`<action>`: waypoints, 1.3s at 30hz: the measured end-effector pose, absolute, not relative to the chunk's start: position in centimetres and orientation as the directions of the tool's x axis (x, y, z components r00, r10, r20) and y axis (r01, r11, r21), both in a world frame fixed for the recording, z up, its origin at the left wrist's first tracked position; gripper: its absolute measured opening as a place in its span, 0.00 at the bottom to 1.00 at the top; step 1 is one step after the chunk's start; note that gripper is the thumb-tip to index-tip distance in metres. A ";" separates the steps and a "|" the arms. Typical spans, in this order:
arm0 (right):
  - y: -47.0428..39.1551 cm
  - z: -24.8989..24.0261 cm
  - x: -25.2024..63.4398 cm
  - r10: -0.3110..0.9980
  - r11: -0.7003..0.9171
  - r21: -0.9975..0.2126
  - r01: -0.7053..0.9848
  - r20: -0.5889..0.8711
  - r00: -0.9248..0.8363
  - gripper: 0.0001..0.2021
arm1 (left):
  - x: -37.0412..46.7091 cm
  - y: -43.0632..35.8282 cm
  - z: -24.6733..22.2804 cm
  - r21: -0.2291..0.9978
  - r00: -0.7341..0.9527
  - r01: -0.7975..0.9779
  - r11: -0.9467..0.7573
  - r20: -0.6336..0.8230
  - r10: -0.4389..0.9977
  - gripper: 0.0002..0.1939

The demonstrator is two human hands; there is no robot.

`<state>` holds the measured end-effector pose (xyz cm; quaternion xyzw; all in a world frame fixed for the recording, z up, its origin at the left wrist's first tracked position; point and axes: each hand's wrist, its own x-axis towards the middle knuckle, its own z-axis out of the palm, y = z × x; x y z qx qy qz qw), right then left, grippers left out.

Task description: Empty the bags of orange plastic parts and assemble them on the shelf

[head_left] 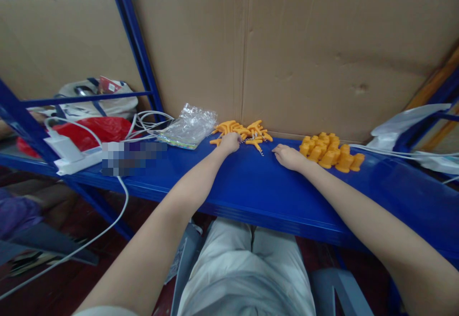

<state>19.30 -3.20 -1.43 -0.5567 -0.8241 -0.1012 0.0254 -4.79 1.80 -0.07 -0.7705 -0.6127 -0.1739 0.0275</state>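
Note:
A pile of corkscrews with orange T-shaped handles and metal spirals lies against the cardboard at the back of the blue shelf. My left hand is at the front of this pile, fingers curled inward; whatever they hold is hidden. To its right, my right hand is low over the shelf with its fingers curled together, and no object shows in them. Just beyond that hand stand several orange sleeve-like plastic pieces, grouped closely together.
A clear plastic bag lies left of the pile. Further left are a white power strip with cables, a red bag and a cloth bag. Cardboard walls the back; white cables run at right.

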 end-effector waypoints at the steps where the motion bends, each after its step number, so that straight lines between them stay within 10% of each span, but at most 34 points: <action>1: -3.1 -1.5 19.4 0.908 0.365 0.138 0.921 0.165 -0.385 0.21 | -4.7 1.8 0.0 0.171 0.197 0.950 -0.261 0.318 0.927 0.21; 24: -3.9 -1.1 18.9 0.915 0.353 0.134 0.926 0.158 -0.371 0.22 | -2.2 1.3 0.2 0.555 0.209 0.607 -0.569 0.579 0.788 0.05; 39: -4.5 -1.5 17.5 0.721 0.494 0.178 0.851 0.463 -0.516 0.19 | 1.1 0.7 -1.9 0.902 0.331 0.122 -0.414 0.356 0.874 0.07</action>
